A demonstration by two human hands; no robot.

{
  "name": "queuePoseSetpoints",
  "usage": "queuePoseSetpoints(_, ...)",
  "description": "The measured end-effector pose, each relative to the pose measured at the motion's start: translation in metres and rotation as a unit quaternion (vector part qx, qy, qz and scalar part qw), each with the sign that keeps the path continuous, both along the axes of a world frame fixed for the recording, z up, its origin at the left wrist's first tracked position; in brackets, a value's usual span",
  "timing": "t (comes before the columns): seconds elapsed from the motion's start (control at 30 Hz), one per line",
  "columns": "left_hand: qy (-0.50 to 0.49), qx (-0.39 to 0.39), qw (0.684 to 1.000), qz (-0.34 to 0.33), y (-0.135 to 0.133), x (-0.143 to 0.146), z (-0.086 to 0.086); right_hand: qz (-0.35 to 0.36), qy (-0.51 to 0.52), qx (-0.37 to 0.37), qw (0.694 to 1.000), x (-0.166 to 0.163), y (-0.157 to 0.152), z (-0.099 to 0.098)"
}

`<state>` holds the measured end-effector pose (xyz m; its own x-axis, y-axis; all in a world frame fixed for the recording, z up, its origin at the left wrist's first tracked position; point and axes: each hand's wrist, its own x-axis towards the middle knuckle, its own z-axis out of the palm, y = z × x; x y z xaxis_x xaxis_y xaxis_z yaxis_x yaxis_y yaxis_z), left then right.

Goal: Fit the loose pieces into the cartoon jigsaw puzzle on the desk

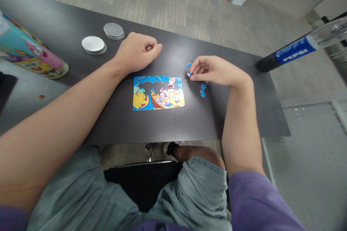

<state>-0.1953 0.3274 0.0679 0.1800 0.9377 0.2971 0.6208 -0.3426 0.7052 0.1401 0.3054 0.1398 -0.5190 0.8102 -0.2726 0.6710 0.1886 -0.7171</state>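
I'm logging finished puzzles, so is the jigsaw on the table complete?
No, the jigsaw has a gap across its upper middle, where the dark table shows through.

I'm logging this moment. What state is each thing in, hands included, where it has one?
Puzzle, partly assembled, gap in the upper middle.
Left hand, loosely curled.
Right hand, pinching a puzzle piece.
Loose pieces, unplaced beside the puzzle.
Pepsi bottle, partly filled with dark liquid.
Silver discs, in two stacks.
Printed container, top out of view, so unclear.
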Motion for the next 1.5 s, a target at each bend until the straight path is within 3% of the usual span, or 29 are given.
queuePoseSetpoints(0.17, 0.01, -0.006, 1.0, 0.015, -0.003, 0.002, 0.002, 0.05, 0.108, 0.031, 0.992, -0.022, -0.007, -0.006)
queuePoseSetpoints(0.37, 0.031, -0.014, 0.999, -0.019, -0.016, 0.002, 0.018, 0.108, 0.186, -0.016, 0.976, -0.044, -0.009, -0.026)
queuePoseSetpoints(0.53, 0.042, -0.028, 0.999, -0.018, -0.019, 0.002, 0.025, 0.084, 0.219, -0.038, 0.971, -0.052, -0.012, -0.037)
queuePoseSetpoints(1.1, 0.012, -0.051, 0.998, -0.038, -0.02, 0.0, 0.028, 0.127, 0.185, -0.028, 0.974, -0.059, -0.013, -0.043)
queuePoseSetpoints(1.5, 0.02, -0.05, 0.998, -0.044, -0.02, 0.001, 0.03, 0.126, 0.156, 0.096, 0.975, -0.064, -0.01, -0.053)
